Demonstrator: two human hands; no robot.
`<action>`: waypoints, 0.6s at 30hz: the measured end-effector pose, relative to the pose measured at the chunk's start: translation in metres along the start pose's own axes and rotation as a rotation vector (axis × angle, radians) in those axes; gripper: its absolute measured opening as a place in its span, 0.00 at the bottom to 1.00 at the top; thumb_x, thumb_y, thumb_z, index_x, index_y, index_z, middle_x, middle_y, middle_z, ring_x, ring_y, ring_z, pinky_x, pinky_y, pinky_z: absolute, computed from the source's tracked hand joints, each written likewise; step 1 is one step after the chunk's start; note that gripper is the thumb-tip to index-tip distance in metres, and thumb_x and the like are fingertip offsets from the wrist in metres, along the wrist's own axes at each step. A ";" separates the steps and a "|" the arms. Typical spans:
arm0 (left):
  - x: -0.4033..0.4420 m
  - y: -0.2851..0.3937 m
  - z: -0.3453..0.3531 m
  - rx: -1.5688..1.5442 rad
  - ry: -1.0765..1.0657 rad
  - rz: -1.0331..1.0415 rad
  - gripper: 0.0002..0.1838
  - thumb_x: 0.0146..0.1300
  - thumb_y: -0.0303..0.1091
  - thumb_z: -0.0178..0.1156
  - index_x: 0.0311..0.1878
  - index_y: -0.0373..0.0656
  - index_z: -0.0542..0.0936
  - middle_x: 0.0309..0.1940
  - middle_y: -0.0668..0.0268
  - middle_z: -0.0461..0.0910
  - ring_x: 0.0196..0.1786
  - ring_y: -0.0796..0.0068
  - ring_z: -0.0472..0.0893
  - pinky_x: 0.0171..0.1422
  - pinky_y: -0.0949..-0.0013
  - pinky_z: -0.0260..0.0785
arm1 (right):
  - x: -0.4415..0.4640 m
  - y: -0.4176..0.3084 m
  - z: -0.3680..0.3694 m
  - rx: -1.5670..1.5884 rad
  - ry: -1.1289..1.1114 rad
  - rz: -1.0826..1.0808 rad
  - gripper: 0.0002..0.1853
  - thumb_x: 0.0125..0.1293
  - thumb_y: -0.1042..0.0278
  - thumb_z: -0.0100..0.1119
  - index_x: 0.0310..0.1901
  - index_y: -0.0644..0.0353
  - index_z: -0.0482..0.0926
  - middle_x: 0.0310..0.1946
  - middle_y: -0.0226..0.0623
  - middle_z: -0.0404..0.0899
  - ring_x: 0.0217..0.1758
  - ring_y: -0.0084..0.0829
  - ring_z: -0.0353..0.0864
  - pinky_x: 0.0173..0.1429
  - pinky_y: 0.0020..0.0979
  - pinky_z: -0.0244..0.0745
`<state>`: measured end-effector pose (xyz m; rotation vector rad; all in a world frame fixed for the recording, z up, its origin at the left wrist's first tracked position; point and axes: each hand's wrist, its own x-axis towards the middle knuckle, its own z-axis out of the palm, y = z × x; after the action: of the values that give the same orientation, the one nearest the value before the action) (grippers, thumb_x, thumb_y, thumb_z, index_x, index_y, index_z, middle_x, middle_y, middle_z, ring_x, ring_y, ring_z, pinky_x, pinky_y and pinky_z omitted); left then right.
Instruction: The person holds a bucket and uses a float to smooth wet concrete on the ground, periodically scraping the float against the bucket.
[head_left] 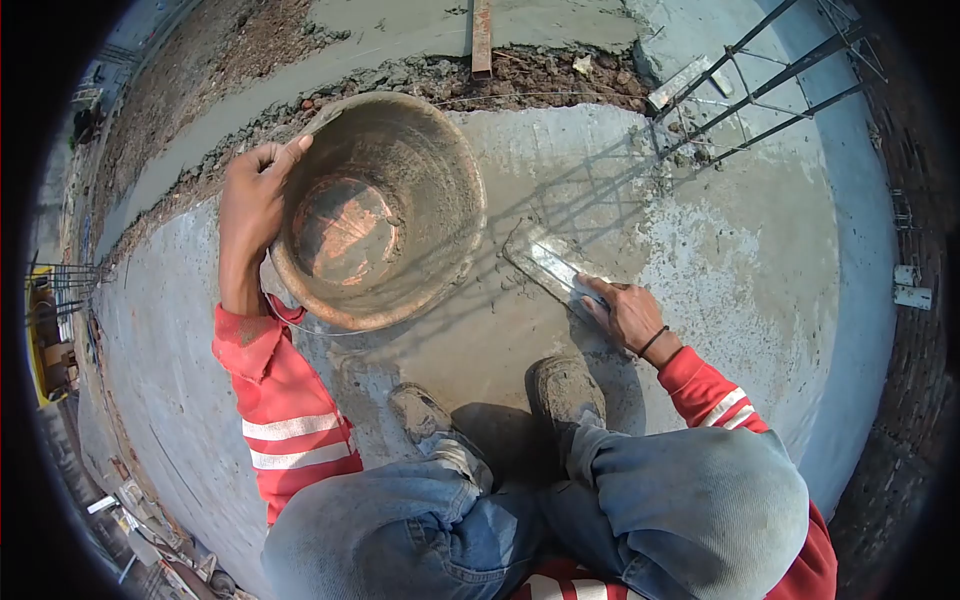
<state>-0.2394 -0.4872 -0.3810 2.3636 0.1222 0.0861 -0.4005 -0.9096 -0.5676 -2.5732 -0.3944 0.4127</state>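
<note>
At the upper left, my left hand grips the rim of a round, mortar-stained tub, thumb over the edge. The tub is tilted, its inside facing me, with only smears of grey mortar on its walls and bottom. Right of the tub, my right hand is closed on the handle of a flat metal trowel. The trowel's blade lies against the wet grey concrete in front of my shoes.
Steel rebar juts out at the upper right, with a short board by its base. A rusty metal bar lies across the soil strip at the top. My shoes stand on the slab.
</note>
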 end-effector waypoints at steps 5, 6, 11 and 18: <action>0.005 0.000 0.000 0.007 -0.050 0.002 0.26 0.69 0.45 0.64 0.19 0.43 0.65 0.19 0.78 0.59 0.25 0.85 0.56 0.28 0.72 0.49 | 0.043 -0.035 0.005 -0.030 -0.042 0.110 0.25 0.73 0.52 0.52 0.69 0.45 0.66 0.33 0.51 0.85 0.35 0.57 0.84 0.40 0.51 0.80; 0.006 -0.002 0.000 -0.026 -0.056 -0.007 0.26 0.69 0.45 0.64 0.20 0.43 0.65 0.19 0.78 0.60 0.25 0.85 0.56 0.28 0.72 0.49 | 0.043 -0.036 0.009 -0.012 -0.019 0.095 0.27 0.73 0.51 0.51 0.71 0.44 0.64 0.32 0.52 0.84 0.35 0.57 0.84 0.40 0.51 0.80; -0.007 -0.016 -0.012 -0.066 0.009 -0.045 0.24 0.69 0.45 0.64 0.21 0.42 0.70 0.19 0.79 0.63 0.25 0.87 0.59 0.28 0.74 0.51 | 0.003 -0.025 0.004 -0.076 -0.126 0.153 0.26 0.73 0.49 0.52 0.70 0.41 0.68 0.30 0.50 0.85 0.32 0.54 0.85 0.37 0.49 0.81; -0.012 -0.002 -0.005 -0.108 0.016 -0.082 0.23 0.69 0.45 0.64 0.22 0.40 0.73 0.20 0.79 0.66 0.25 0.88 0.61 0.28 0.76 0.53 | 0.057 -0.041 0.013 -0.116 0.059 0.183 0.25 0.72 0.50 0.52 0.68 0.42 0.70 0.29 0.52 0.84 0.33 0.55 0.84 0.37 0.50 0.80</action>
<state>-0.2515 -0.4836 -0.3789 2.2477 0.2171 0.0706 -0.3608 -0.8499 -0.5693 -2.7388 -0.1660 0.3874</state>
